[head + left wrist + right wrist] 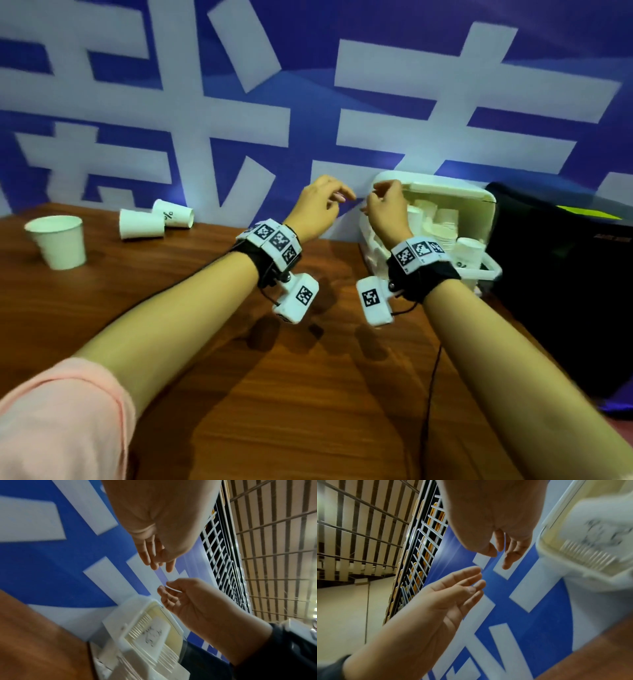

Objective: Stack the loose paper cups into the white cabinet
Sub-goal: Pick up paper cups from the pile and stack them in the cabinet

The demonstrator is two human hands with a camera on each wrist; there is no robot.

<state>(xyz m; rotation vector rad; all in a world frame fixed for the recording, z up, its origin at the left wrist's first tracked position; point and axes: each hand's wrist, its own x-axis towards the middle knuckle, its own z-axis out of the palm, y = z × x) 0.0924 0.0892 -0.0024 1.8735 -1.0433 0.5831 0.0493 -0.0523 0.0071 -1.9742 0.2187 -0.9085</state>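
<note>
Both hands, left [317,205] and right [385,207], are hovering loosely open and empty beside the cabinet [455,195]; next, I judge, reaching toward ten o'clock for the cups [156,219].

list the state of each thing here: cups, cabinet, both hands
upright white paper cup: standing on the wooden table, far left
two white paper cups: lying on their sides, touching
white plastic cabinet: open, cups inside
paper cup in the cabinet's door: upright
left hand: empty, fingers loosely curled
right hand: empty, fingers loosely curled, at the cabinet's opening
</note>
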